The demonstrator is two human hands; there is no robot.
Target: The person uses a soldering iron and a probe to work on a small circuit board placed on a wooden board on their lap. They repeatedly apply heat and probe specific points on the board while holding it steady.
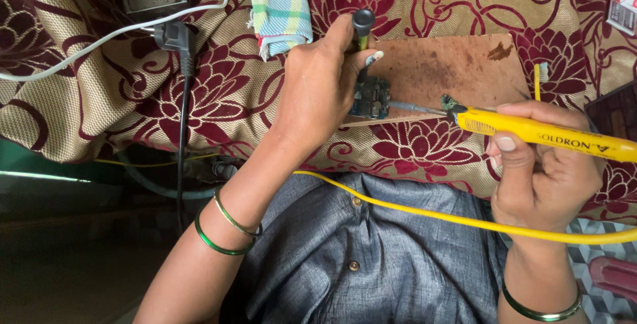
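My left hand (pixel 318 88) pinched a black-handled tool (pixel 362 29) upright on the small blue circuit board (pixel 370 97); right hand (pixel 541 178) gripped the yellow soldering iron (pixel 544 135), tip entering from three o'clock. Slip risk: scorching my fingertip (pixel 373 57) or the patterned cloth (pixel 219 92).

One view only, taken from the head of the person at work. The camera looks steeply downward and slightly forward, over the chest and lap, so the grey shirt (pixel 371 258) fills the lower middle of the frame. Range is close: both forearms enter from the bottom edge, the left hand (pixel 318 92) just left of centre and the right hand (pixel 544 165) at the right margin. The far side of the scene lies along the top edge, where the maroon flowered cloth (pixel 99 92) spans the full width. The brown board (pixel 458 65) sits upper centre-right. No second view exists for comparison
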